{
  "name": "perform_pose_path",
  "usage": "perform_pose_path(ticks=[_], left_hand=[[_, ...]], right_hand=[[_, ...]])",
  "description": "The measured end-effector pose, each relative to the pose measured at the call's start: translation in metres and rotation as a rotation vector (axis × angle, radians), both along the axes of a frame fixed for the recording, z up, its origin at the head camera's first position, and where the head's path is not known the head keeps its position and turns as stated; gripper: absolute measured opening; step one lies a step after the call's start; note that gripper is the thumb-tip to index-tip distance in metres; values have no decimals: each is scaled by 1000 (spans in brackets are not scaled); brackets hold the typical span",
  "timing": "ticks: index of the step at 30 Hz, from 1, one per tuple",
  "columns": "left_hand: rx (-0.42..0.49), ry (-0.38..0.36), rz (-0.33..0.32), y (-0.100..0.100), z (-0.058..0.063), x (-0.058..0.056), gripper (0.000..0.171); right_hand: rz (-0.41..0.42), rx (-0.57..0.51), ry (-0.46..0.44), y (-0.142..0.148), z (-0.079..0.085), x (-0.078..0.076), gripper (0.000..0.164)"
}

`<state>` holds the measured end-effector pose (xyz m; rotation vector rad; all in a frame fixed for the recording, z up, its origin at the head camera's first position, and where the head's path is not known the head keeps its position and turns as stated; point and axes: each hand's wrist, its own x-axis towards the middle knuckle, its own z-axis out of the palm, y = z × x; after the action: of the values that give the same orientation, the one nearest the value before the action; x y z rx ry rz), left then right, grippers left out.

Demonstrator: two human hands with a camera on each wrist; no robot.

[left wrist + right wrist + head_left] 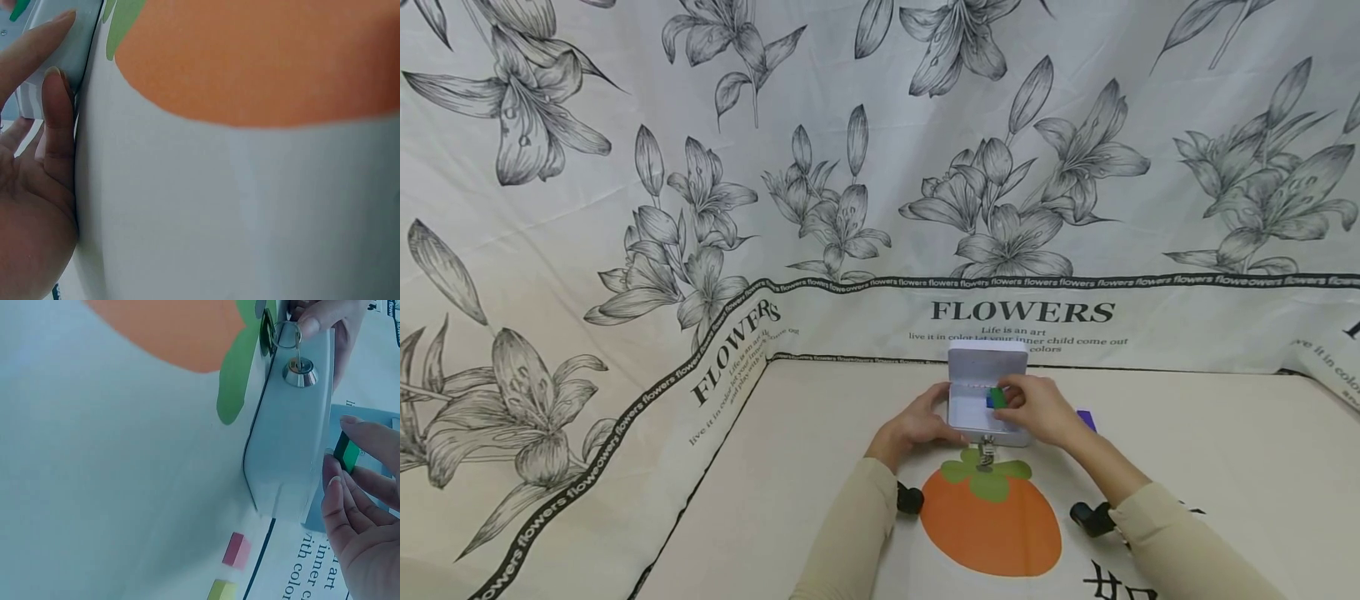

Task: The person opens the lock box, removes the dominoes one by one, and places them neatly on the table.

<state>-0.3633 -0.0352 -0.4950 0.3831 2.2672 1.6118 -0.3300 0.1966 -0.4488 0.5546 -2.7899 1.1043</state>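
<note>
A white metal box (958, 410) stands on the table with its hinged lid (988, 363) raised. A key with a ring sits in the front lock (300, 374). My left hand (925, 418) grips the box at its left front corner. Over the box's interior, my right hand (1042, 407) pinches a small green block (345, 452) between thumb and fingers. Something blue (991, 402) shows right beside the green block in the head view; whether it lies in the box I cannot tell. The right hand hides part of the interior.
A purple block (1086, 420) lies to the right of the box. The right wrist view shows a pink block (237, 550) and a yellow block (222, 590) on the table. An orange persimmon print (992, 529) marks the cloth in front. Flower-printed curtain (820, 321) closes off the back.
</note>
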Motion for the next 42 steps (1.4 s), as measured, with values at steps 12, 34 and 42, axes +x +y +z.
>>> perform_pose_path(ticks=[12,34,42], left_hand=[[-29,-5,19,2,3,3,101],[-49,-49,43,6,-10,-10,105],[-88,-48,59,6,-7,-8,106]], right_hand=[[-17,44,28,18,3,7,41],[-69,106,-24,56,8,16,45],[-87,138,-23,70,9,21,44]])
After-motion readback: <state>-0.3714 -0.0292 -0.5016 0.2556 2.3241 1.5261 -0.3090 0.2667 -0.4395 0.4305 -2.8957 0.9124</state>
